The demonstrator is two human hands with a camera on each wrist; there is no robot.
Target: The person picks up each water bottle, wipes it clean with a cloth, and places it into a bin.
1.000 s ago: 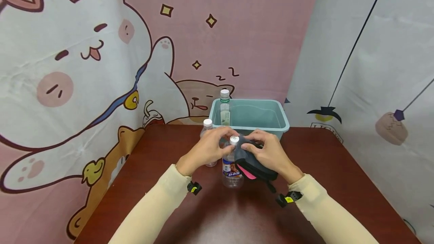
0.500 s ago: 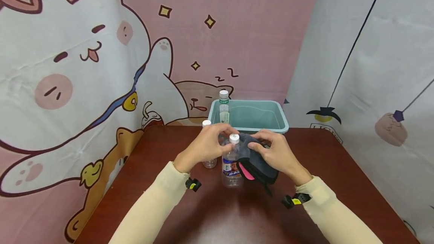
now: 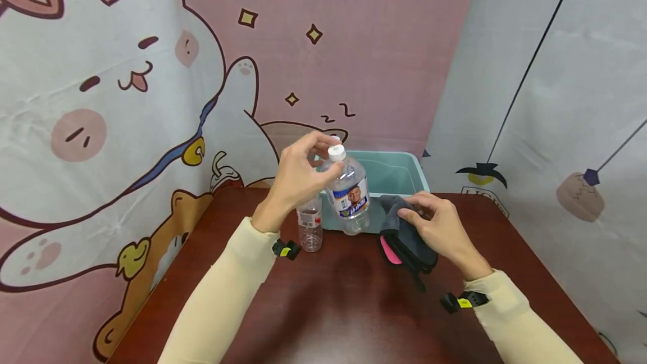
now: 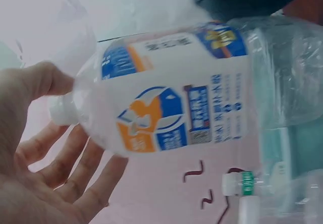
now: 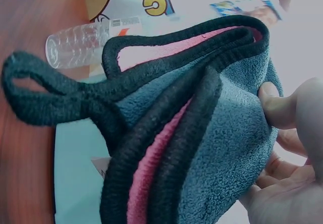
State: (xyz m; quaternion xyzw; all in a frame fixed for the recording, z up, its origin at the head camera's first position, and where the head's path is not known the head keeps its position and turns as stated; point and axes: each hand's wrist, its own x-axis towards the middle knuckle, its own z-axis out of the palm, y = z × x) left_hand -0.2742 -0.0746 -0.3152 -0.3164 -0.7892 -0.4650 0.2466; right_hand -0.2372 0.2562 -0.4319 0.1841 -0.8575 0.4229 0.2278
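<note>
My left hand point(image 3: 298, 170) pinches a clear plastic bottle point(image 3: 349, 198) by its neck, just below the white cap. The bottle hangs above the table, slightly tilted, in front of the bin. In the left wrist view the thumb and fingers wrap the neck, and the blue, white and orange label point(image 4: 151, 103) shows. With thumb and fingers, my right hand point(image 3: 447, 229) grips a folded grey cloth point(image 3: 411, 240) with black edging and a pink inner side. A black hanging loop point(image 5: 43, 90) sticks out from the cloth in the right wrist view.
A light blue-green plastic bin point(image 3: 391, 176) stands at the back of the brown table point(image 3: 354, 308). A smaller clear bottle point(image 3: 310, 229) stands left of it. Another bottle with a green-banded neck point(image 4: 248, 183) is mostly hidden behind my left hand in the head view.
My left hand has lifted the bottle off the table and moved it up toward the bin. My right hand has drawn the cloth away to the right.
</note>
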